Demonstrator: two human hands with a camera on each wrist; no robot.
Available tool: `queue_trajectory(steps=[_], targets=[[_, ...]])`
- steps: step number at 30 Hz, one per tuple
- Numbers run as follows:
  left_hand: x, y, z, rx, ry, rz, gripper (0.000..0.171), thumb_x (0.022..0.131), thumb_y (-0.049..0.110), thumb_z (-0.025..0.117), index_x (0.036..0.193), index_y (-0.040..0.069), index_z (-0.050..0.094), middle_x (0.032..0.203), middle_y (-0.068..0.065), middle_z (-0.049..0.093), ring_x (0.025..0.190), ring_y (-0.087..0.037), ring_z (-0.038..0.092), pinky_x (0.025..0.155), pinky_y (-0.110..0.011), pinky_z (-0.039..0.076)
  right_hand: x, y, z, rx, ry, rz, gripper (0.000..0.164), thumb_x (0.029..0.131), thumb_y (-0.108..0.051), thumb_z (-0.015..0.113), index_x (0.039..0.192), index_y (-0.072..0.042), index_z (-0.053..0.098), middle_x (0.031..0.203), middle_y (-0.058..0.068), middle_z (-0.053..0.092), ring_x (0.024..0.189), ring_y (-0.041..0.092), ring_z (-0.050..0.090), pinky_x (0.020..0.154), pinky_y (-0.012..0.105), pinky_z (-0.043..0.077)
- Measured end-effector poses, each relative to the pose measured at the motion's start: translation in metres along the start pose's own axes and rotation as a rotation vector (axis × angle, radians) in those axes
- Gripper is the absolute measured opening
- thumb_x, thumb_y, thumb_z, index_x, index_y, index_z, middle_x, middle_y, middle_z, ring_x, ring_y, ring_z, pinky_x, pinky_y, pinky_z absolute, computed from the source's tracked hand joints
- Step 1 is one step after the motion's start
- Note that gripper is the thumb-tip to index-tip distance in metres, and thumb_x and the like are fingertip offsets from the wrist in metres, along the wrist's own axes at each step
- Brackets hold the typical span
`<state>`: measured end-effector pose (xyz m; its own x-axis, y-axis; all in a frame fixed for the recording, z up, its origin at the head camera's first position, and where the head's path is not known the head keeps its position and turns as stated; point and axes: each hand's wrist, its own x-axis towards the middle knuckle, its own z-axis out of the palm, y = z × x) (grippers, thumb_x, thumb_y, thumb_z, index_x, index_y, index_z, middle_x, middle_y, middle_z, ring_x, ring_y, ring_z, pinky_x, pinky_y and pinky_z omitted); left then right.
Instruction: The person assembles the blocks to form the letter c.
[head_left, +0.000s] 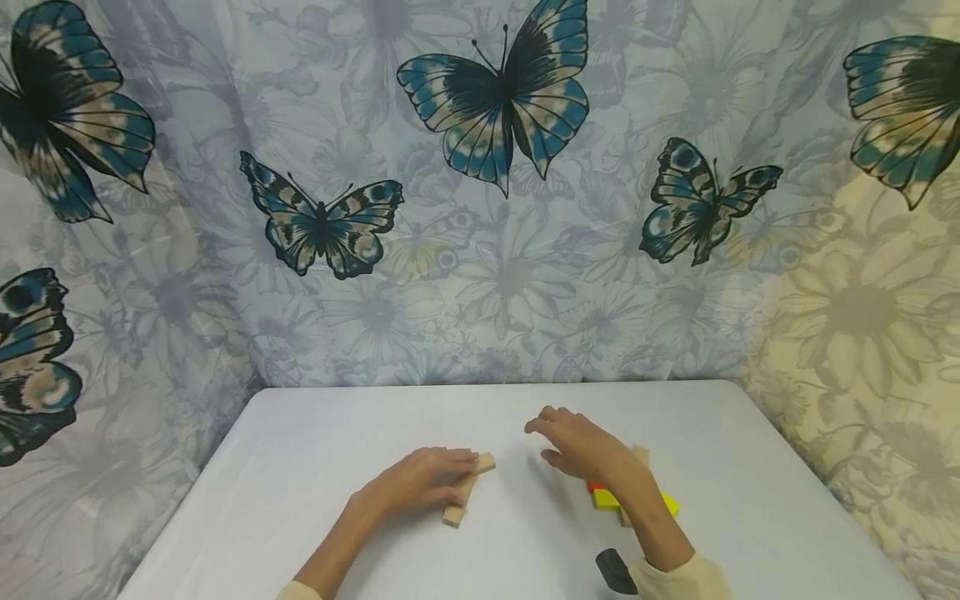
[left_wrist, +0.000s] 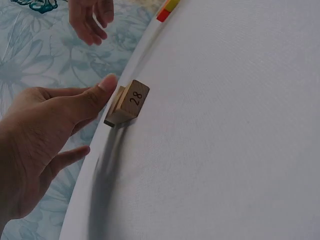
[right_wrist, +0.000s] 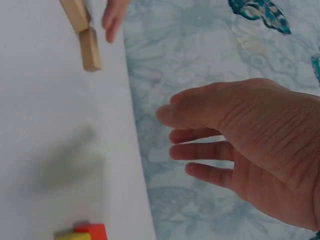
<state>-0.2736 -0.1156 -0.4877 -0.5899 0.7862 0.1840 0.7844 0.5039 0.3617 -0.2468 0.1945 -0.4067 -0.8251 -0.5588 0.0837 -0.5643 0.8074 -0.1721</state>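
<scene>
left hand (head_left: 426, 478) over wood blocks (head_left: 455, 512), right hand (head_left: 579, 442) empty

left fingers extended, contact unclear; right fingers loose, raised above table (head_left: 337, 433); "28" on one block legible only in left wrist view; right wrist view shows both blocks meeting end to end, joint covered in head view; yellow block (head_left: 606, 499) near right forearm

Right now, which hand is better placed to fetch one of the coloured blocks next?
Probably the right hand: it is empty and nearer the coloured blocks, which its forearm partly hides in the head view. The left hand is farther off, at the wooden blocks.
</scene>
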Motion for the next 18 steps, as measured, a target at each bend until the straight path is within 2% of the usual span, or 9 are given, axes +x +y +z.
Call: queue_trajectory(steps=[8,14,18], targets=[[0.001,-0.008,0.0,-0.062,-0.016,0.021,0.049,0.09,0.037,0.076,0.132,0.011,0.073,0.143,0.0,0.068,0.132,-0.022,0.067,0.112,-0.042,0.054,-0.026,0.018,-0.018,0.071,0.048,0.126,0.038,0.092,-0.008,0.078,0.128,-0.013,0.069,0.126,0.007,0.068,0.112,0.028,0.065,0.1,0.052,0.059],[0.004,-0.009,0.0,-0.103,-0.015,0.025,0.046,0.089,0.035,0.078,0.127,0.009,0.075,0.139,-0.001,0.071,0.13,-0.021,0.068,0.112,-0.036,0.054,-0.041,0.033,-0.026,0.098,0.098,0.127,0.038,0.092,-0.008,0.078,0.129,-0.01,0.069,0.126,0.01,0.068,0.109,0.029,0.065,0.097,0.052,0.06],[0.006,-0.009,0.002,-0.111,-0.025,0.013,0.043,0.088,0.034,0.079,0.123,0.009,0.077,0.138,0.0,0.072,0.129,-0.021,0.069,0.112,-0.034,0.055,-0.048,0.04,-0.025,0.116,0.102,0.142,0.037,0.092,-0.007,0.077,0.128,-0.01,0.068,0.126,0.009,0.068,0.11,0.029,0.065,0.096,0.052,0.06]])
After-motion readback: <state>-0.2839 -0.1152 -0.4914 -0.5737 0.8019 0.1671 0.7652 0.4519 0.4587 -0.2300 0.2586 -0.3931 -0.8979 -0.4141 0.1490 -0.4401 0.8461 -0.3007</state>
